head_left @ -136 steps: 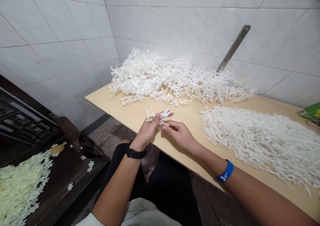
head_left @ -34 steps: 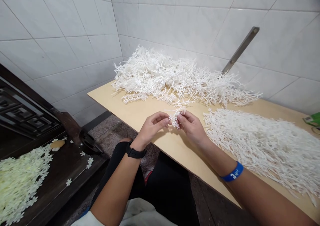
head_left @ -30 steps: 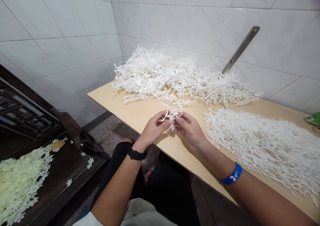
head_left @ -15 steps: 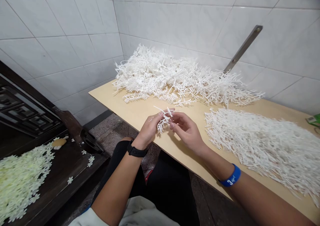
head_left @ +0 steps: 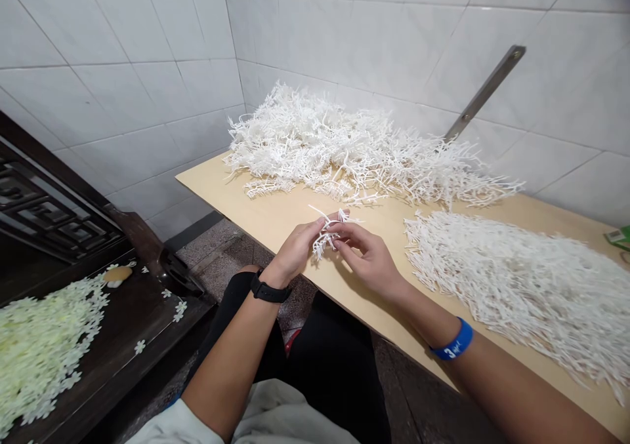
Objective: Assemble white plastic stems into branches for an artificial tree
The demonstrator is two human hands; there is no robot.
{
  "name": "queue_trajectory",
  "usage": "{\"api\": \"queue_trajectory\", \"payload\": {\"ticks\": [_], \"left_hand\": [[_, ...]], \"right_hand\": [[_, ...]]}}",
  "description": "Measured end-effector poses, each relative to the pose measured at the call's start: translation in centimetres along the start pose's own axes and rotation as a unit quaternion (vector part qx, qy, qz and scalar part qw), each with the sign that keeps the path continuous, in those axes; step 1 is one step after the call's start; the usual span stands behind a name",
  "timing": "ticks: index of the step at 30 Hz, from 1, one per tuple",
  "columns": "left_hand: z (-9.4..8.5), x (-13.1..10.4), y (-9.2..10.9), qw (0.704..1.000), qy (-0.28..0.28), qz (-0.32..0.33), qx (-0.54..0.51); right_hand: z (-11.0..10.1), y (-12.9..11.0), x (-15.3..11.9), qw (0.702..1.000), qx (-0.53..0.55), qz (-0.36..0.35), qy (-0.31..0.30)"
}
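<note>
A small white branching plastic sprig [head_left: 322,242] is held between both hands above the table's near edge. My left hand [head_left: 298,247] grips it from the left, fingers behind it and thumb on its stem. With thumb and fingertips, my right hand [head_left: 367,255] pinches the sprig from the right side. Behind the hands lies a tall tangled heap of white branched sprigs [head_left: 339,145]. To the right is a flatter, tidier pile of white sprigs [head_left: 522,286].
The pale wooden table [head_left: 211,180] meets a tiled wall [head_left: 374,44]. A metal bar [head_left: 485,93] leans behind the heap. At left, a dark wooden bench [head_left: 121,329] carries pale yellow-green plastic flowers [head_left: 44,345] and a tan rounded object [head_left: 117,275]. A green item [head_left: 619,237] lies far right.
My right hand's fingers have closed in farther over the sprig, nearer my left fingers. The sprig has shifted slightly. The camera view has moved a little.
</note>
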State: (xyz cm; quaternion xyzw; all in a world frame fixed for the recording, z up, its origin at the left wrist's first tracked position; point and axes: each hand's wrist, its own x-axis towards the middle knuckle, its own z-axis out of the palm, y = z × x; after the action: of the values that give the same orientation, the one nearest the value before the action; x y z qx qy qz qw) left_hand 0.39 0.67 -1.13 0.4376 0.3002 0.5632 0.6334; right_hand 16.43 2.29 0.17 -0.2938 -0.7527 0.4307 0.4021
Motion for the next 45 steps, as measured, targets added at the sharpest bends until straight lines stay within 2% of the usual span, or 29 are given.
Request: {"api": "queue_trajectory", "payload": {"ticks": [5,8,11,15,23,30,33,35,37,39,42,45], "left_hand": [[-0.1,-0.1,0.2,1.000,-0.027,-0.013,-0.007],[0.0,-0.2,0.3,0.999,-0.025,-0.017,-0.013],[0.0,-0.2,0.2,1.000,-0.007,-0.018,-0.001],[-0.1,-0.2,0.0,1.000,-0.020,-0.010,0.018],[0.3,-0.5,0.5,0.991,-0.034,0.027,0.129],[0.5,-0.5,0.8,0.976,-0.082,0.038,0.196],[0.4,-0.6,0.7,0.978,-0.087,-0.018,0.191],[0.4,-0.7,0.6,0.983,-0.075,-0.049,0.163],[0.4,-0.8,0.3,0.988,-0.037,-0.036,0.144],[0.5,-0.6,0.1,0.990,0.033,-0.007,0.137],[0.6,-0.4,-0.1,0.987,0.137,0.012,0.084],[0.5,-0.1,-0.4,0.987,0.154,0.024,0.045]], "right_hand": [[0.1,0.1,0.0,0.999,0.008,-0.002,-0.040],[0.2,0.6,0.0,0.998,0.022,0.031,-0.042],[0.4,0.8,0.0,0.995,0.061,0.057,-0.057],[0.6,0.4,0.1,0.986,0.137,0.076,-0.063],[0.1,0.0,0.5,0.955,0.198,0.160,-0.151],[0.6,0.6,0.4,0.964,0.167,0.111,-0.175],[0.7,0.4,0.3,0.966,0.139,0.094,-0.197],[0.8,0.1,0.2,0.968,0.114,0.086,-0.205],[0.9,-0.1,0.1,0.977,0.072,0.070,-0.190],[1.2,-0.3,-0.1,0.981,0.021,0.043,-0.186],[1.7,-0.5,-0.7,0.972,-0.023,0.013,-0.232],[1.7,-0.5,-1.0,0.972,0.004,0.013,-0.233]]}}
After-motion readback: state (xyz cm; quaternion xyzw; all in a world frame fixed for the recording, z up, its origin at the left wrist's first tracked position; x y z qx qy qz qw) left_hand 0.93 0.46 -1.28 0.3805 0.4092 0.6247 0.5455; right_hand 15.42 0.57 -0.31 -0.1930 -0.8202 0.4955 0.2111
